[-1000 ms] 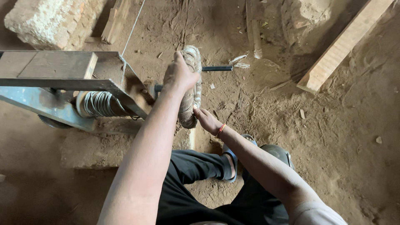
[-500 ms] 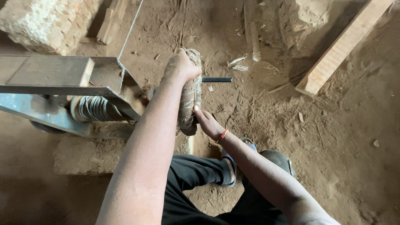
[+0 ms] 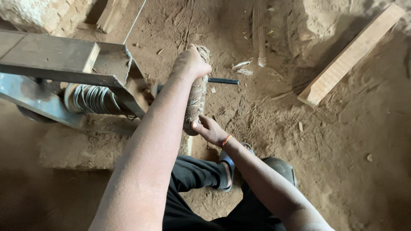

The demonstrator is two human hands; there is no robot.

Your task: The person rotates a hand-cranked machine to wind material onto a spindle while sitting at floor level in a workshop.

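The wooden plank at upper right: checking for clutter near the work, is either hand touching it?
No, the wooden plank lies apart on the dirt, while both hands grip the rope-wrapped handle.

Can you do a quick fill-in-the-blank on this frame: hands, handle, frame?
1. The left hand grips the ____ end of the rope-wrapped handle.
2. The right hand holds that handle's ____ end.
3. Coiled wire sits under the metal frame, to the ____ of the handle.
4. A wooden plank lies on the ____ floor.

Missing: top; bottom; left; dirt
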